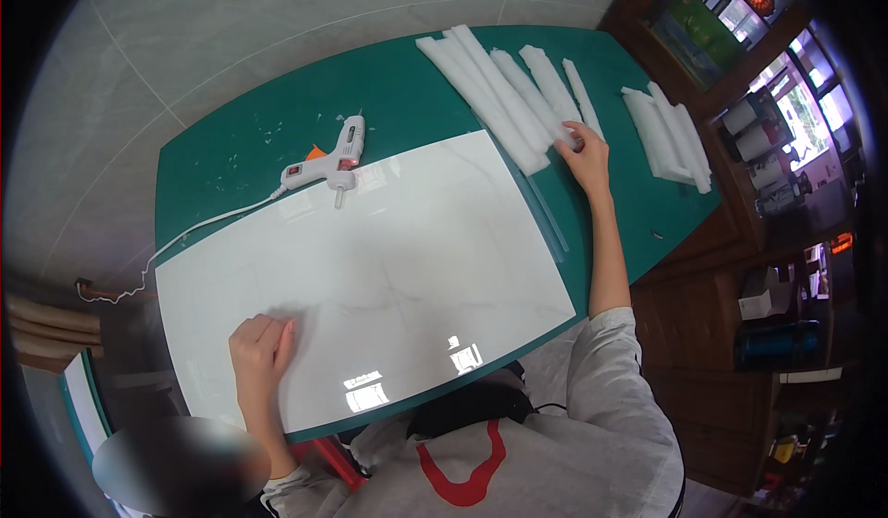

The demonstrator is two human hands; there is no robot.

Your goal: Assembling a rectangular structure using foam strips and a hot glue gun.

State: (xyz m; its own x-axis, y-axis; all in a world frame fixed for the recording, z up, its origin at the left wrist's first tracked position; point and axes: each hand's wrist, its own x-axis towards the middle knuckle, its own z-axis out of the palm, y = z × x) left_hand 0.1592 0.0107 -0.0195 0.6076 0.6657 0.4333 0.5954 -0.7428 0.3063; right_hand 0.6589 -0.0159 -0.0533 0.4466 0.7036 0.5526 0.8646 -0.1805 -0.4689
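Observation:
My left hand is closed in a loose fist and rests on the lower left of a glossy white marbled panel; nothing shows in it. At the far right of the panel, my right hand curls its thumb and fingers around the near end of a white foam strip. More white foam strips lie beside it on the green tabletop. Thin translucent sticks lie along the panel's right edge. A white glue gun with an orange trigger lies at the panel's far edge.
From the glue gun a white cord runs left, off the table to a wall outlet. A separate stack of white foam pieces lies at the right. A tiled wall borders the far side; wooden shelving stands at the right.

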